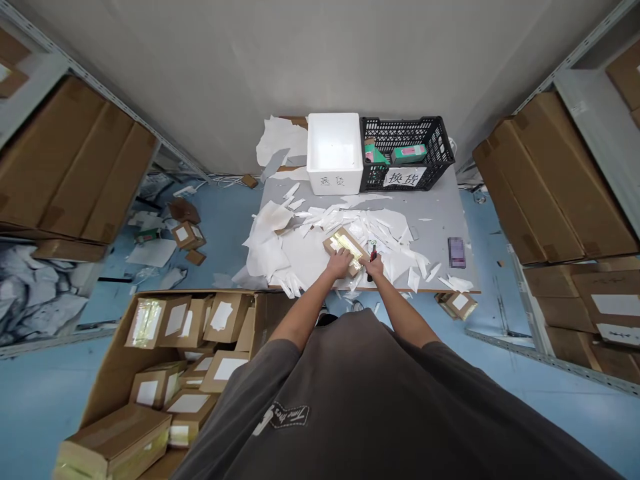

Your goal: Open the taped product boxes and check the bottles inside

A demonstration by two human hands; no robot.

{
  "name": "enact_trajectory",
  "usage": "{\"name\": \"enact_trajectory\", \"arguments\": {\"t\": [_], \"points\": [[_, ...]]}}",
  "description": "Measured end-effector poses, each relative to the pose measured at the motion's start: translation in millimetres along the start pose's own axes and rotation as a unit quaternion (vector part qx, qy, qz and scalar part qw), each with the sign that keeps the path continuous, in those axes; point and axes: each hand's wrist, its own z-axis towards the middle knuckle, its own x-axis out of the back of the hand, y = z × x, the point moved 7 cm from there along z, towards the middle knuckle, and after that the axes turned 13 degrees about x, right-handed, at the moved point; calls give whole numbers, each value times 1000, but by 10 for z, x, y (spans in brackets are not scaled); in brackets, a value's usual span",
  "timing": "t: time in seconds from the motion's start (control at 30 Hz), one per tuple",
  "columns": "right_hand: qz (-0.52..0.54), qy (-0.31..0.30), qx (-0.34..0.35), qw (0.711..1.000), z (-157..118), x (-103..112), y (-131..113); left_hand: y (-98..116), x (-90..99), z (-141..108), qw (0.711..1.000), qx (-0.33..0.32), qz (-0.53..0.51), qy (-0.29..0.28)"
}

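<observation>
The left hand [341,264] rests across the near side of a small cardboard box [344,239], fingers laid on its taped top; from where I sit I can't tell whether they grip it or only press. I see the right hand [374,268] closed around a red-and-black tool [373,253], its metal end pointing away from the body, just beside the box's right end. The box lies at a slant near the front edge of the grey table [440,207], with white paper scraps [345,219] strewn around it.

Toward the wall I have a white foam bin [334,180] touching a black crate [436,168], which holds a green-and-pink carton [409,153] and another green piece beside it. A phone [457,253] lies near the table's right edge. At my lower left, a large open carton [113,360] holds many taped parcels [224,371]. Shelves with brown cartons [560,177] flank both sides above the blue floor [215,230].
</observation>
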Motion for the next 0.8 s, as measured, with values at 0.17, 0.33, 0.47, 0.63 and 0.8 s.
{"name": "enact_trajectory", "arguments": {"t": [0.17,0.33,0.47,0.63,0.8], "points": [[43,27,-47,998,297,-24,22,-32,1,14,998,43,43,-4],[35,9,10,999,481,-10,-124,-76,-73,-117,996,85,28,6],[76,-6,70,995,209,38,-20,-112,-141,-179,993,116,9,-18],[60,-107,119,985,-230,-5,200,-136,-101,-97,992,124,-9,-32],[40,-148,128,980,-216,33,156,-178,-72,38,989,138,-17,-43]]}}
